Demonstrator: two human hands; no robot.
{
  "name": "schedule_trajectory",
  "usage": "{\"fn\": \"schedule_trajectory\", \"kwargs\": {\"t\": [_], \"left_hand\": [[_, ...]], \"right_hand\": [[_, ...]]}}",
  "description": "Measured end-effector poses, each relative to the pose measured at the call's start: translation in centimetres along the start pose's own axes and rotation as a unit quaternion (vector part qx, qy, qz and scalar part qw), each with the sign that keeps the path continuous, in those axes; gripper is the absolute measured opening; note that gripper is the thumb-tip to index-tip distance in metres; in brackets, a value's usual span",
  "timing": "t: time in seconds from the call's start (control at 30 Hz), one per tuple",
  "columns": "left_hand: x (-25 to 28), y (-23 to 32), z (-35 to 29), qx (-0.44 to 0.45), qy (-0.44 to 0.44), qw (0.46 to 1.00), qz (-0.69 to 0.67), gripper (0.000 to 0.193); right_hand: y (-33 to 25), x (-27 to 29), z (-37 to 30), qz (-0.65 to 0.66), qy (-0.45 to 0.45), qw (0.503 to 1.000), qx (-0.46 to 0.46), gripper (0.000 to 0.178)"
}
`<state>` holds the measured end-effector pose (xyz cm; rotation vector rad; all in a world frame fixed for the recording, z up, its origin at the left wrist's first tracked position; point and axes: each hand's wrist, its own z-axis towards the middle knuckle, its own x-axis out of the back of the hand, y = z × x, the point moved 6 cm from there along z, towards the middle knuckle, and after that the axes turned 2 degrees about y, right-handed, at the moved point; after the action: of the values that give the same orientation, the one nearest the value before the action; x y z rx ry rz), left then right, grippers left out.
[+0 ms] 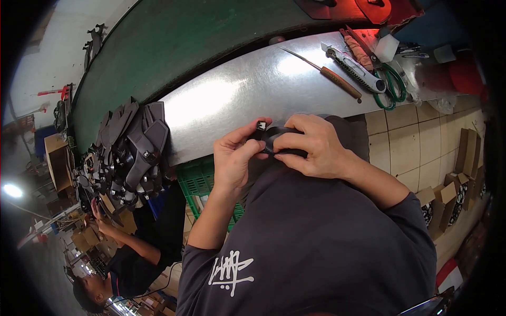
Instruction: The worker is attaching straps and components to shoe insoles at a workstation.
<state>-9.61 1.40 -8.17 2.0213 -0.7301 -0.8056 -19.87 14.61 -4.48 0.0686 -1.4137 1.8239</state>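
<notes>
In front of my dark shirt, both hands hold a black, curved, strap-like part (271, 141); its exact kind I cannot make out. My left hand (232, 160) pinches its left end between thumb and fingers. A small black piece with a white patch (261, 126) shows at those fingertips. From the other side, my right hand (316, 147) grips the looped part with bent fingers, which cover much of it. Both hands are close together, just off the near edge of the shiny metal table (226, 100).
A pile of similar black parts (139, 139) covers the table's left end. Right of it lie a wooden-handled awl (337, 81), a utility knife (356, 68) and green-handled scissors (392, 87). A green crate (197, 181) stands below. A co-worker (132, 274) works at left.
</notes>
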Motion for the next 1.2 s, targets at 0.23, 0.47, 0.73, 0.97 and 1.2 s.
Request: {"fn": "schedule_trajectory", "kwargs": {"t": [0.23, 0.47, 0.73, 0.97, 1.2], "left_hand": [[-0.5, 0.3, 0.0, 0.086, -0.063, 0.992, -0.074, 0.039], [-0.1, -0.7, 0.2, 0.066, -0.055, 0.996, -0.033, 0.038], [-1.7, -0.4, 0.1, 0.049, -0.034, 0.998, 0.030, 0.032], [-1.4, -1.5, -0.3, 0.036, -0.035, 0.993, 0.107, 0.028], [-1.9, -1.7, -0.8, 0.063, -0.031, 0.991, 0.118, 0.017]], "right_hand": [[-0.8, 0.7, 0.0, -0.008, 0.027, 0.998, 0.053, 0.028], [0.2, 1.4, -0.1, 0.001, 0.064, 0.998, -0.023, 0.032], [0.7, 1.1, -0.6, -0.031, 0.046, 0.998, -0.013, 0.016], [0.2, 0.5, -1.1, -0.039, 0.045, 0.997, -0.043, 0.014], [1.3, 0.2, -2.0, 0.024, 0.031, 0.990, -0.132, 0.015]]}}
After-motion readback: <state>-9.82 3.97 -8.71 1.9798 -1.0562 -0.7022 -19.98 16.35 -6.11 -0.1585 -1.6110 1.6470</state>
